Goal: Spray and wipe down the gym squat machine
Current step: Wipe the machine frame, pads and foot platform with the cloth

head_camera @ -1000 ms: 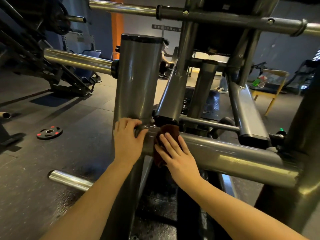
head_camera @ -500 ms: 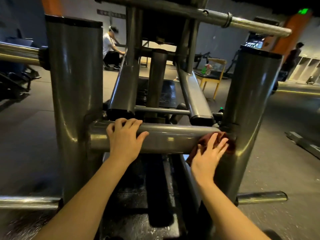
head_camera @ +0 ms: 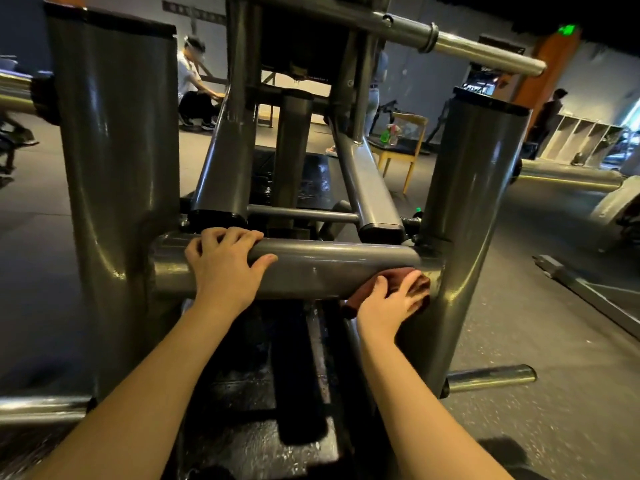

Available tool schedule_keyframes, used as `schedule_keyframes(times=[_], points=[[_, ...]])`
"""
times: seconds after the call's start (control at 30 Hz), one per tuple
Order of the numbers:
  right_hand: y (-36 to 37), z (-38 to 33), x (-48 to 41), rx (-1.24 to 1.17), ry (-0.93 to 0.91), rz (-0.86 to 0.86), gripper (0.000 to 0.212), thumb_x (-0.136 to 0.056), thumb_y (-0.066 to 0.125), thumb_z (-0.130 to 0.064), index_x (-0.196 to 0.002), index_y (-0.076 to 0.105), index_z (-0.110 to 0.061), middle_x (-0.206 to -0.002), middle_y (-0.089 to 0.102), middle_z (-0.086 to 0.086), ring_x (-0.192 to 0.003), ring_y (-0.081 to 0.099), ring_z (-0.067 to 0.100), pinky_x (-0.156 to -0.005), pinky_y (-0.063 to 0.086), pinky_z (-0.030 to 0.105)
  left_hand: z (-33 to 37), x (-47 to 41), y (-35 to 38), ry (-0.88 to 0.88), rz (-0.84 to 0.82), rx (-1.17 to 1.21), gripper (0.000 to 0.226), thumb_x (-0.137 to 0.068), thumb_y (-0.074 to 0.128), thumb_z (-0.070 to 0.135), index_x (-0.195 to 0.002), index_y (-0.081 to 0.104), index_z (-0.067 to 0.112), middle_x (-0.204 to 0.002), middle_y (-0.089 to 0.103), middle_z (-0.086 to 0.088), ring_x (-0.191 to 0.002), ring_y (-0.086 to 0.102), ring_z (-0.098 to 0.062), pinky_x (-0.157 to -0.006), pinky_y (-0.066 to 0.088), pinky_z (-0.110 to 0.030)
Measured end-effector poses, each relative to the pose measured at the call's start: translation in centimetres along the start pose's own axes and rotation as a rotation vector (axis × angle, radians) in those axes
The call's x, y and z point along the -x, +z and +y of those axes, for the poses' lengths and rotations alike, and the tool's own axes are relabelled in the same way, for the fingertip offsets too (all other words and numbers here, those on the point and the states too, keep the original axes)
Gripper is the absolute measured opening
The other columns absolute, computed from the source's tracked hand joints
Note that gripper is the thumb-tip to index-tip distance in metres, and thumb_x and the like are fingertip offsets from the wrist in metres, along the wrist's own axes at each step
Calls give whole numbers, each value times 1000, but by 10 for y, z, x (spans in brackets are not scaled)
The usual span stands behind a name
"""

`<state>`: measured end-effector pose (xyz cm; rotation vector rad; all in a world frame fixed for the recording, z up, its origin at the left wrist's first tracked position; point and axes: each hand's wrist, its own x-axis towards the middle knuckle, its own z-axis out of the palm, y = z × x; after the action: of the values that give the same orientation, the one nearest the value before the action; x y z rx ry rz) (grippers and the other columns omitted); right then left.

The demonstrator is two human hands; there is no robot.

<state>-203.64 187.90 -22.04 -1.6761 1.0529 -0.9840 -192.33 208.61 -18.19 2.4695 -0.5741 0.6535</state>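
The squat machine's grey frame fills the view, with a horizontal crossbar (head_camera: 329, 268) joining a left upright (head_camera: 117, 168) and a right upright (head_camera: 474, 202). My left hand (head_camera: 225, 265) grips the crossbar near its left end, fingers curled over the top and thumb on the front. My right hand (head_camera: 391, 303) holds a bunched brown cloth (head_camera: 396, 276) against the lower front of the crossbar, right where it meets the right upright. A green spray bottle (head_camera: 389, 133) stands far back on a wooden chair (head_camera: 412, 147).
A long steel bar (head_camera: 485, 51) juts out overhead to the right. Short chrome pegs (head_camera: 491, 377) stick out low from both uprights. A black footplate (head_camera: 270, 393) lies below my arms. One person sits at the back (head_camera: 194, 88), another stands far right (head_camera: 550, 112).
My right hand slid the cloth along the crossbar from its left end to its right end, then down onto the lower front. My left hand stayed gripping the bar.
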Motion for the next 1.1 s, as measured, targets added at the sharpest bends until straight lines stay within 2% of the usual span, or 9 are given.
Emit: schedule_keyframes(times=[0.13,0.2,0.3,0.5,0.6,0.7,0.77,0.87,1.1], points=[[7,-11,13,-142,174,-16,73,-110,43,-30,-164,-6,-28,-171,-8,15,-156,12,38,-124,16,43,0,0,0,4,5,33,47,-94,58,59,-135,61,36,-136,59,10,-130,36,-26,-110,25,-52],[26,-16,43,-214,204,-74,72,-111,42,-30,-163,-8,-31,-170,13,18,-147,36,39,-119,28,42,-1,1,-2,15,7,34,47,-94,59,59,-135,62,36,-135,59,10,-129,37,-25,-109,25,-52],[58,-27,92,-297,212,-138,77,-109,47,-31,-162,-9,-38,-162,36,17,-136,51,34,-111,36,38,-1,0,-4,14,-11,44,46,-94,60,58,-135,61,38,-136,59,12,-129,36,-23,-109,25,-50],[31,-27,131,-426,150,-445,73,-105,58,-22,-162,17,-38,-152,50,0,-136,50,17,-117,40,41,1,9,-23,37,-62,138,47,-96,65,45,-141,59,35,-147,54,12,-135,34,-19,-111,24,-47],[5,-21,116,-473,118,-616,70,-101,65,-17,-160,30,-31,-141,62,2,-125,63,17,-108,51,45,1,37,-32,22,1,393,32,-93,72,37,-123,70,29,-129,62,9,-122,48,-14,-106,39,-43],[-7,-33,103,-464,39,-730,32,-101,63,-14,-132,55,-19,-112,74,6,-105,72,20,-89,60,36,9,65,-41,-138,-100,678,10,-92,74,34,-101,74,28,-105,65,14,-98,62,0,-90,52,-25],[-9,-45,97,-473,-1,-812,19,-103,59,-10,-119,64,-18,-110,75,8,-107,72,23,-91,59,37,14,77,-44,-213,-164,754,8,-93,73,38,-97,72,31,-100,68,13,-94,66,1,-85,55,-21],[-8,-61,94,-418,-57,-998,23,-104,55,-10,-116,72,-21,-116,74,9,-111,71,25,-96,57,42,14,90,-47,-322,-223,913,16,-95,68,43,-103,72,29,-100,74,6,-96,70,-4,-88,59,-30],[-3,-81,81,-129,-364,-1204,39,-101,57,1,-129,71,-23,-115,77,-4,-111,70,10,-96,56,27,6,98,-46,-648,-131,1225,56,-74,78,46,-119,64,17,-112,75,-2,-101,74,-13,-89,62,-39]])
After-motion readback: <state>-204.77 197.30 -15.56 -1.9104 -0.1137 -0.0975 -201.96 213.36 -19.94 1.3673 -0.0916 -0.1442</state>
